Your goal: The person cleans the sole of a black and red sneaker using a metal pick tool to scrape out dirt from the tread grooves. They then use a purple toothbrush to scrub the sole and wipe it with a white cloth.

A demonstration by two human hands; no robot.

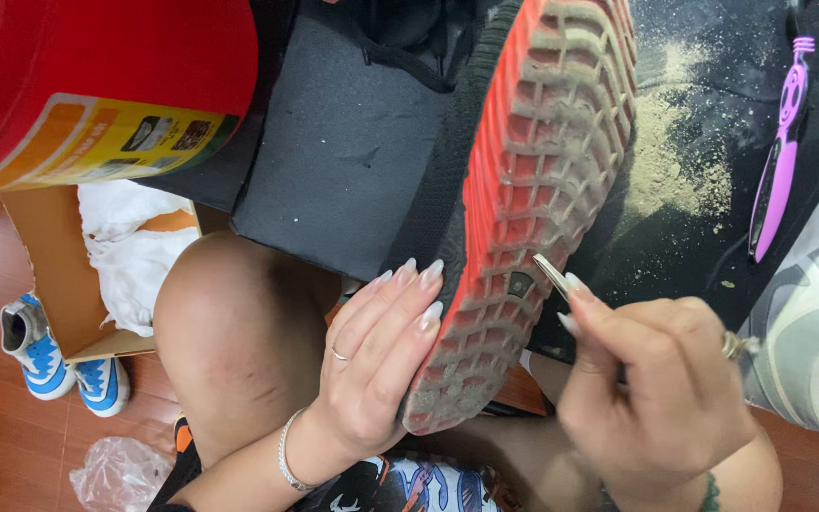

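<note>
Two hands: left [372, 360] steadies ridged red sole [523, 190], right [661, 389] pinches metal tweezers [552, 275].

Looks like home, floor-level spot. Reddish wood laminate floor [11, 436] along lower left. Open cardboard box [49, 275] with white cloth [135, 256] at left, small blue-white children's shoes [49, 365] beside it. Crumpled plastic bag [116, 474] at bottom left. Black mat [713, 246] dusted with sand [675, 161] at upper right, possibly shoe-cleaning corner.
</note>
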